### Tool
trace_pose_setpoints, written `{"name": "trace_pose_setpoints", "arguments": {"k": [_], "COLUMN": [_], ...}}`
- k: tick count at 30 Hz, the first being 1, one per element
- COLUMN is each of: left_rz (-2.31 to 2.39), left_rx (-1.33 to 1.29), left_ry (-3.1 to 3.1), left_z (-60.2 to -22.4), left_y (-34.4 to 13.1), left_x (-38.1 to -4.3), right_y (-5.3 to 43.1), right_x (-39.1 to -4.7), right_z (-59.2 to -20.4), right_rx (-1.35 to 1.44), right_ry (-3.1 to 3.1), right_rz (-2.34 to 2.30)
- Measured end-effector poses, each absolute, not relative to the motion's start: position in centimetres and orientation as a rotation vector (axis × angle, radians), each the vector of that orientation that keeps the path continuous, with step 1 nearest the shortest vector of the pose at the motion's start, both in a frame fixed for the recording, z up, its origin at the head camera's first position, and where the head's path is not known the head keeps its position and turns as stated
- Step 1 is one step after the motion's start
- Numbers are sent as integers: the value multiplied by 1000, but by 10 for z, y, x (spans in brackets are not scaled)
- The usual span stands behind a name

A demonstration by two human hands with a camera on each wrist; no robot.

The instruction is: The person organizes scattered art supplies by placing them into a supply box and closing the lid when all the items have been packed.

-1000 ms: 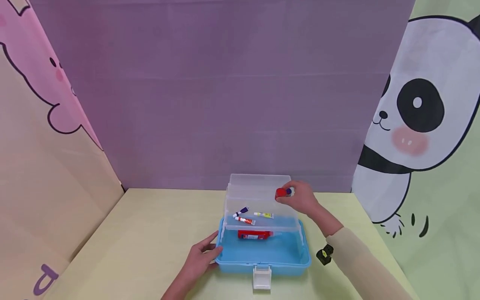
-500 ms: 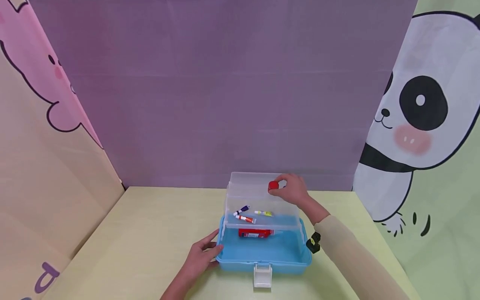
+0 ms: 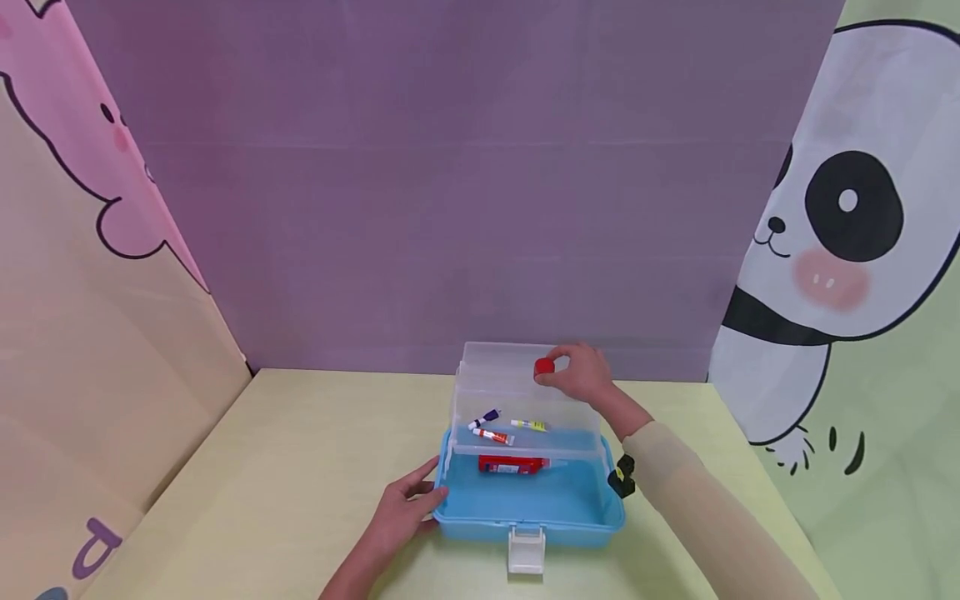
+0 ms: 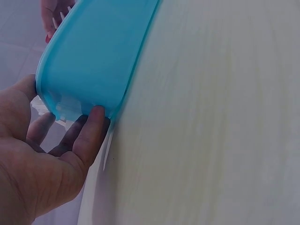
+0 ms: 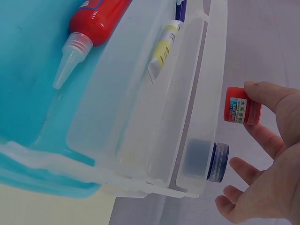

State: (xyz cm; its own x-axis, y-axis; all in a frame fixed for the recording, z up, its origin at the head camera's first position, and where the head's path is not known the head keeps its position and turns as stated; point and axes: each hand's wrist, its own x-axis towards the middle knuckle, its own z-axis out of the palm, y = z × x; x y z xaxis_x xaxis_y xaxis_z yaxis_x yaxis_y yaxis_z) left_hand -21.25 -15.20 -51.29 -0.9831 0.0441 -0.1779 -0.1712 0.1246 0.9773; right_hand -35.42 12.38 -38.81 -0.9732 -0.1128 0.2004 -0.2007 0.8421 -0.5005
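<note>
Head view evenly lit, fairly sharp; soft shadow on table beside blue box; left wrist view dimmer, hazy.

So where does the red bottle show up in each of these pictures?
Head: low, just right of centre; the bottle lies sideways inside the blue box.
Left wrist: not in it; only the outside of the box shows, upper left.
Right wrist: top left, the bottle cut off by the upper edge, nozzle pointing down.
Shared landmark: the blue box, in all three.
</note>
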Motion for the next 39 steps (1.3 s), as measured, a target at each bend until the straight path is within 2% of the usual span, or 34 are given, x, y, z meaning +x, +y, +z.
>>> {"name": "trace_pose_setpoints", "arguments": {"k": [9, 19, 27, 39], "left_rz": [1983, 1980, 1966, 1998], "left_rx": [-102, -94, -96, -113], "left_ry": [2224, 2224, 2234, 2212], "left_z": [-509, -506, -510, -512], "left_y": [-148, -146, -148, -152], "left_x": [-212, -209, -211, -211], "right_y": [129, 156, 187, 227], "right_x": [-354, -360, -359, -350], "right_z": [-381, -386, -383, -400], "right_rx": [238, 177, 167, 247], "right_ry": [-2884, -2851, -2900, -2856], "right_rz": [918, 1199, 1143, 1142]}}
